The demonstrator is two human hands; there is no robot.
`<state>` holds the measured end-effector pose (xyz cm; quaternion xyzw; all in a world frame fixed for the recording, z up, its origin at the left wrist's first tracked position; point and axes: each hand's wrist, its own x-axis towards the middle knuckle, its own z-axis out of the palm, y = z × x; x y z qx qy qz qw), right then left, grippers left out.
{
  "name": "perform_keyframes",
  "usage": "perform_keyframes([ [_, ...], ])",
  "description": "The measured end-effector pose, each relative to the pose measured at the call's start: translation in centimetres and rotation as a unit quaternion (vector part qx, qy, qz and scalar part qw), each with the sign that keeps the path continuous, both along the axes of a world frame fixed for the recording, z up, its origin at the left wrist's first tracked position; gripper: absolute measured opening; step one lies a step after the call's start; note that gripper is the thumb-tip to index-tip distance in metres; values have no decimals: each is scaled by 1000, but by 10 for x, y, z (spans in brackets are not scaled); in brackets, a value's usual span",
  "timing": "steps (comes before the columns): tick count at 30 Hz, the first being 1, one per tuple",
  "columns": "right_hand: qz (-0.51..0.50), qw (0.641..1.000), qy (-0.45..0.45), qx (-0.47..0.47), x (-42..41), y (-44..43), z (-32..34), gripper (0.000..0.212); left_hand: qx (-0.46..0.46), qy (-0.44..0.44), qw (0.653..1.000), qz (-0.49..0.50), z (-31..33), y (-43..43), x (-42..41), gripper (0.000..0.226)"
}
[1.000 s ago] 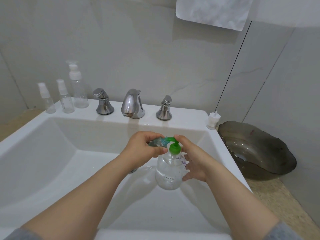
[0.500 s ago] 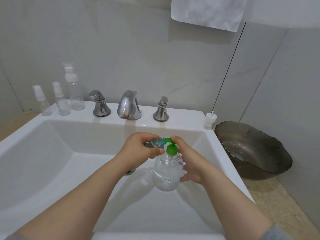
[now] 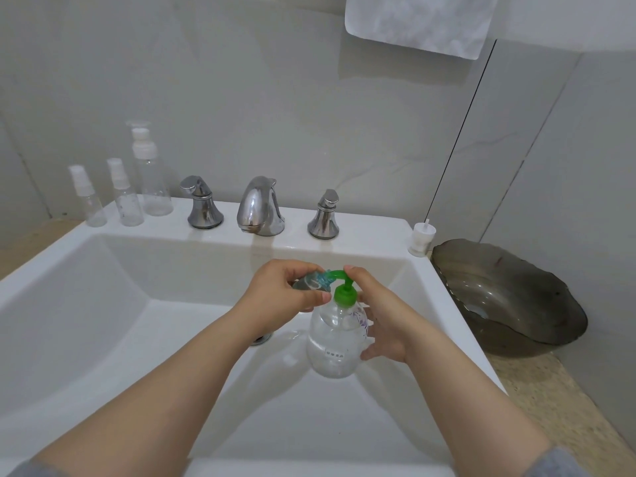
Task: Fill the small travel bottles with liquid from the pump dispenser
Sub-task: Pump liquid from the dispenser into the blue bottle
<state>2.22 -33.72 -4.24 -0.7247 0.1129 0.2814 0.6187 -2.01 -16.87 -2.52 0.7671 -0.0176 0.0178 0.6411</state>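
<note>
A clear pump dispenser [image 3: 336, 342] with a green pump head [image 3: 344, 292] is held over the white sink [image 3: 103, 304]. My right hand [image 3: 382, 315] grips its body, with a finger on top of the pump head. My left hand [image 3: 285, 294] holds a small clear travel bottle [image 3: 309, 282] on its side, its mouth against the green spout. Two small spray bottles [image 3: 88, 197] [image 3: 125, 194] and a taller pump bottle [image 3: 151, 177] stand on the sink's back left ledge.
Chrome faucet [image 3: 260, 208] with two handles [image 3: 203, 204] [image 3: 325, 215] stands on the back ledge. A small white cap [image 3: 421, 239] sits at the back right corner. A dark glass bowl [image 3: 509, 297] rests on the counter to the right. A white towel [image 3: 420, 22] hangs above.
Both hands with the dispenser and small bottle stay together over the basin; only a slight shift of the view. The hold looks the same.
</note>
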Motion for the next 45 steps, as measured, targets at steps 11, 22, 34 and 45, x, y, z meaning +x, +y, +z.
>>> perform_keyframes([
  [11, 14, 1000, -24, -10, -2, -2, -2, 51, 13, 15, 1000, -5, -6, -1, 0, 30],
  [22, 4, 1000, 2, -4, 2, 2, -3, 58, 4, 2, 1000, 0, -2, 0, 2, 28],
  [34, -2, 1000, 2, 1, 0, -1, 0, 46, -5, -1, 1000, 3, -3, -1, 1, 30],
  [45, 1, 999, -34, -29, -5, 3, 0, 53, 6, 17, 1000, -4, -6, -2, -1, 31],
])
